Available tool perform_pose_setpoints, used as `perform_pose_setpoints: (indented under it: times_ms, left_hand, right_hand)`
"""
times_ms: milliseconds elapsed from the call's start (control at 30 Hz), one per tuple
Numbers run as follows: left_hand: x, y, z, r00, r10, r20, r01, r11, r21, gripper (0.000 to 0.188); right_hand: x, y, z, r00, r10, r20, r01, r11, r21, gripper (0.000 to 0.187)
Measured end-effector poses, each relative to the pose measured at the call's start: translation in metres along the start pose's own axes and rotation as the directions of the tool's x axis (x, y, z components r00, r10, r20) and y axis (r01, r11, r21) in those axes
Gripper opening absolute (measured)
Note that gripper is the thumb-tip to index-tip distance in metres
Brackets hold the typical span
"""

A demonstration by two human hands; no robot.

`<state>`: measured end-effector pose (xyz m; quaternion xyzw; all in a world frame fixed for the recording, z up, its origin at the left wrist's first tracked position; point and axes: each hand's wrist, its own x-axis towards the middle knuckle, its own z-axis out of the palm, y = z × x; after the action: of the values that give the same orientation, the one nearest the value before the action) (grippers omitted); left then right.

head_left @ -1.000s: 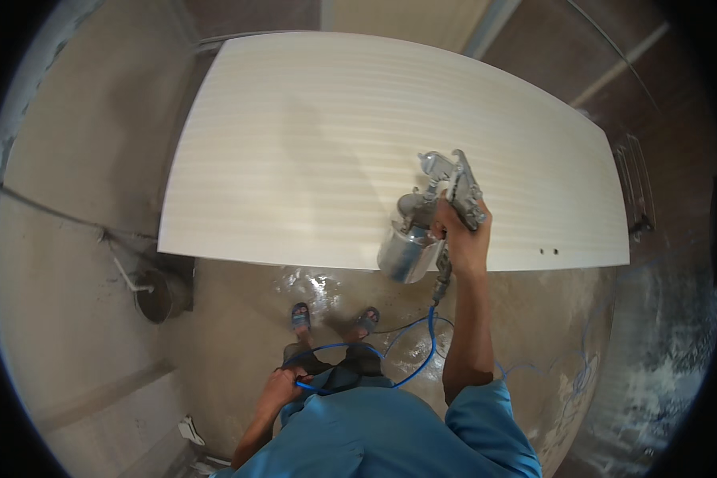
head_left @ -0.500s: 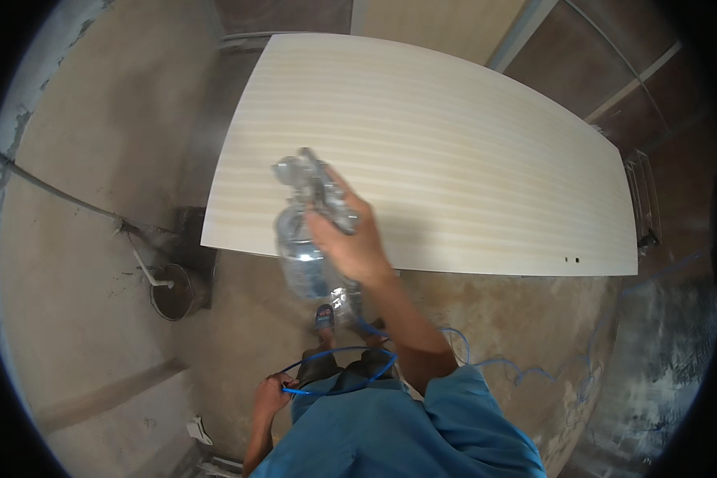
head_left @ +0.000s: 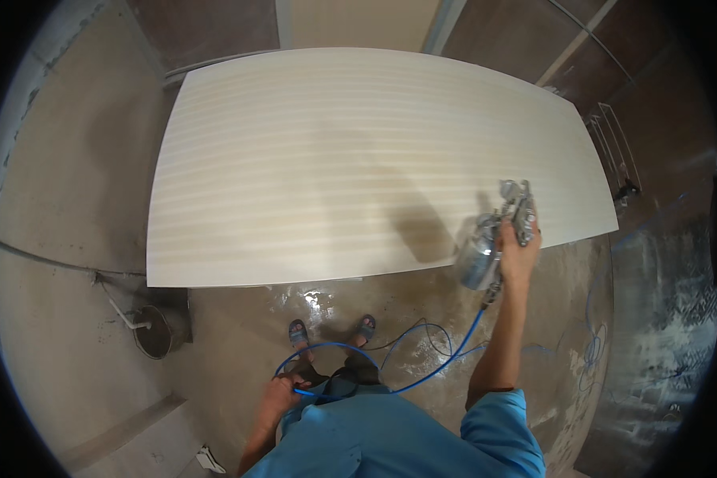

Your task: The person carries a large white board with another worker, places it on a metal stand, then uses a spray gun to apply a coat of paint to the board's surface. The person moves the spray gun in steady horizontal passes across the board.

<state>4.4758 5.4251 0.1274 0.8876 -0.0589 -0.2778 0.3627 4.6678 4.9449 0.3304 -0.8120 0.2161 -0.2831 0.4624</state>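
Observation:
My right hand (head_left: 520,245) is closed round the handle of a metal spray gun (head_left: 518,209), which has a silvery cup (head_left: 478,259) attached on its left side. The gun is over the near right part of a large pale door panel (head_left: 319,183) with faint stripes across it. From the bottom of the handle a blue air hose (head_left: 458,350) runs down and loops to my waist. There my left hand (head_left: 281,393) is closed on the hose, low and to the left.
A dark bucket (head_left: 155,334) with a pale pipe stands at the left wall. More hose (head_left: 589,350) lies coiled on the floor at the right. A wire rack (head_left: 613,143) is beyond the panel's right end. My sandalled feet (head_left: 299,333) stand at the near edge.
My right hand has carried the spray gun far to the right along the panel's near side. The hose now stretches out to the right. My left hand still holds it at the waist.

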Motion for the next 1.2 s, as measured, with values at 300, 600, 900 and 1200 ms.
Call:
perform_pose_setpoints:
  times_ms: [300,600,900,1200]
  left_hand:
    - [0.012,0.049,0.041,0.987,0.039,0.153,-0.049,0.997,0.064,0.022]
    - [-0.013,-0.036,-0.017,0.998,0.032,-0.045,-0.035,0.998,-0.056,0.013]
    - [-0.106,-0.152,-0.088,0.918,-0.246,-0.312,0.244,0.969,-0.047,0.018]
    - [-0.118,-0.146,-0.085,0.920,-0.286,-0.267,0.280,0.958,-0.059,0.015]
  right_hand:
    - [0.016,0.026,-0.082,0.994,-0.031,-0.107,0.022,0.996,-0.089,0.049]
    - [-0.084,-0.052,0.078,0.965,0.209,0.155,-0.256,0.870,0.420,0.005]
    - [-0.213,-0.178,0.282,0.818,-0.067,0.571,-0.334,0.753,0.567,0.019]
    - [-0.231,-0.195,0.270,0.672,-0.131,0.729,-0.354,0.807,0.472,0.063]
